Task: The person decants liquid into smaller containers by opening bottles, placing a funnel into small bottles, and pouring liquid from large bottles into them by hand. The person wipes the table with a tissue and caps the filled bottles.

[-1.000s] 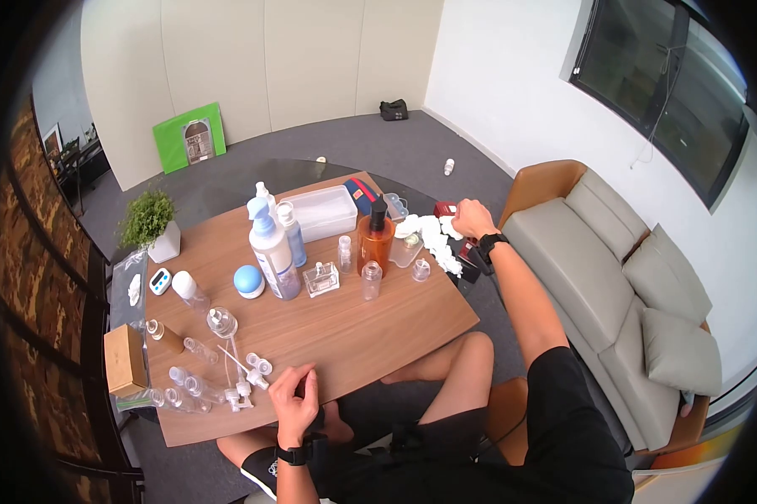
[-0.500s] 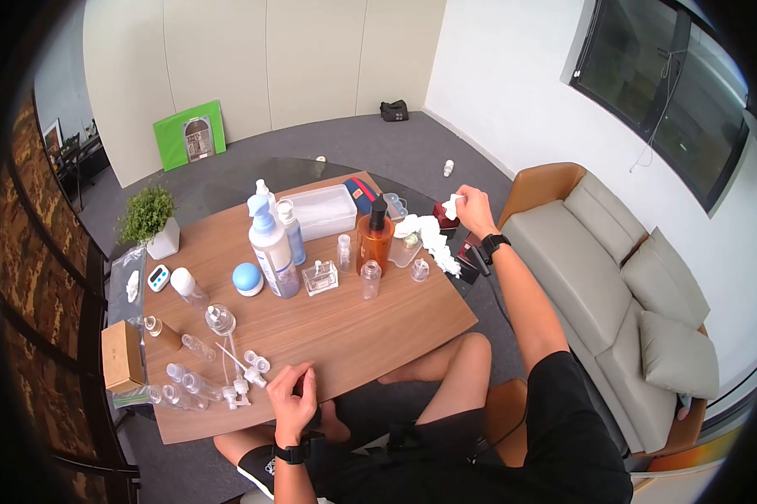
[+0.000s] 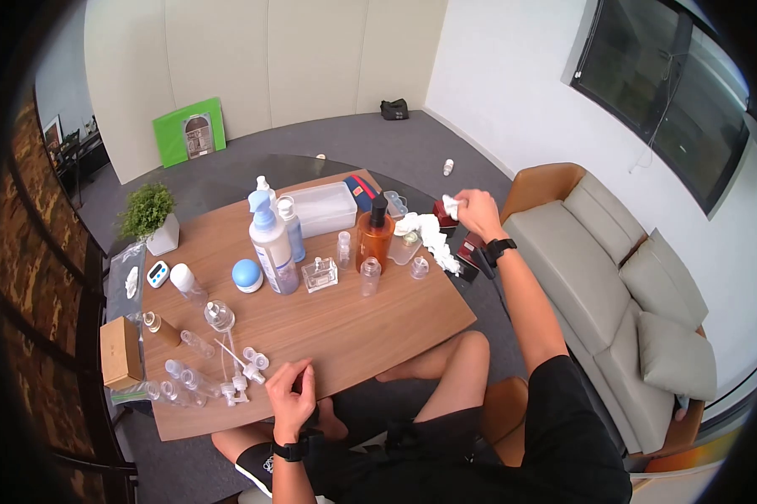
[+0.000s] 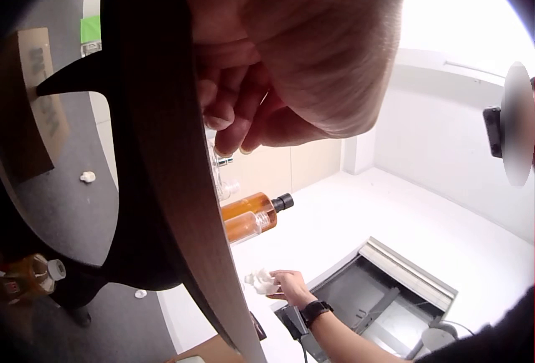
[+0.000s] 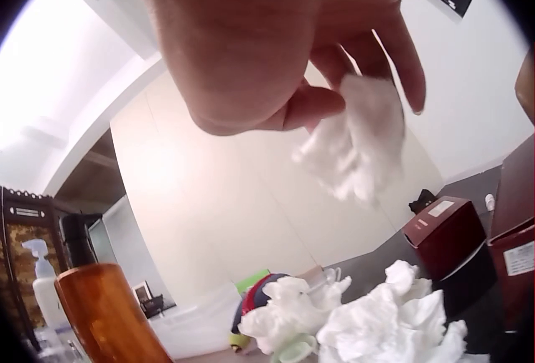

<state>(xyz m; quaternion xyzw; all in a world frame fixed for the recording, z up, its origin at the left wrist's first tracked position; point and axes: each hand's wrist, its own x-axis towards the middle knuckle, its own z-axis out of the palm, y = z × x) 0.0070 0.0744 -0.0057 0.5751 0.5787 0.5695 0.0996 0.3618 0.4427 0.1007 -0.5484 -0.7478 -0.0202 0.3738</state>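
My right hand [image 3: 480, 215] pinches a crumpled white tissue [image 5: 365, 142] between thumb and fingers, raised over the table's far right corner. Below it in the right wrist view lies a heap of crumpled tissues [image 5: 386, 323], with a dark red box [image 5: 447, 234] to its right. An amber pump bottle [image 3: 373, 245] with a black top stands left of the heap. At the table's front edge rests my left hand [image 3: 293, 396], fingers loosely curled and holding nothing. Close by it lie white spray-pump heads [image 3: 242, 382] with thin tubes.
Several small clear bottles [image 3: 195, 382] lie at the left of the wooden table [image 3: 336, 328]. A white pump bottle [image 3: 273, 256], a blue-topped round jar [image 3: 247, 275], a square glass bottle [image 3: 320, 275] and a plastic bin [image 3: 324, 210] stand mid-table. A sofa [image 3: 563, 252] is on the right.
My right hand has lifted slightly from beside the tissue heap, and the tissue in its fingers has come into sight. The left hand stays in place.
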